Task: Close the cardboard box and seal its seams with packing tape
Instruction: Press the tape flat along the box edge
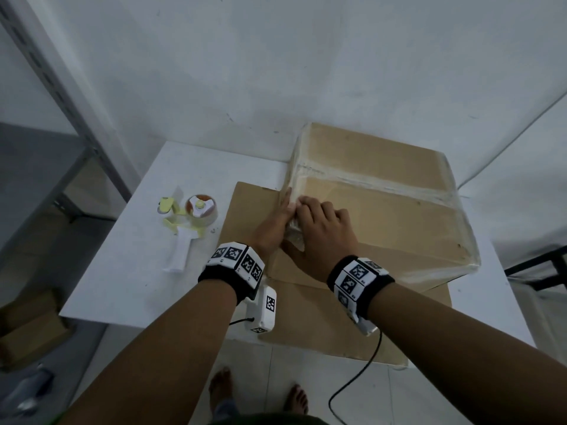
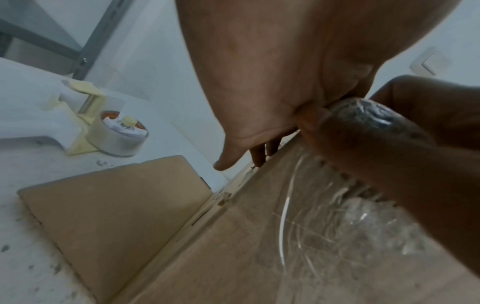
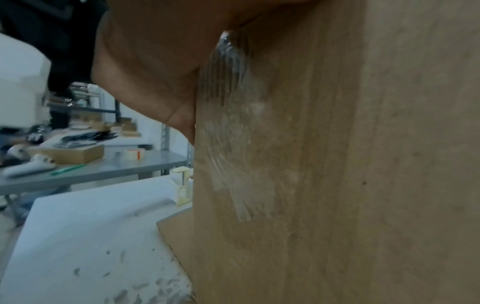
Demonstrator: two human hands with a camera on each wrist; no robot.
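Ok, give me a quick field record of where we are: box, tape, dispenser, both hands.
box: cardboard box closed, on a flat cardboard sheet on the white table
tape: clear packing tape along the top centre seam and over the edges
dispenser: tape dispenser lying on the table left of the box, untouched
left hand: left hand flat against the box's near-left corner, fingers straight
right hand: right hand pressing crumpled tape at that corner; grip unclear

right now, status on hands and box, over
Both hands, left and right, pressing tape onto box near corner. Flaps closed, centre seam taped. Dispenser parked on table, nothing blocking.
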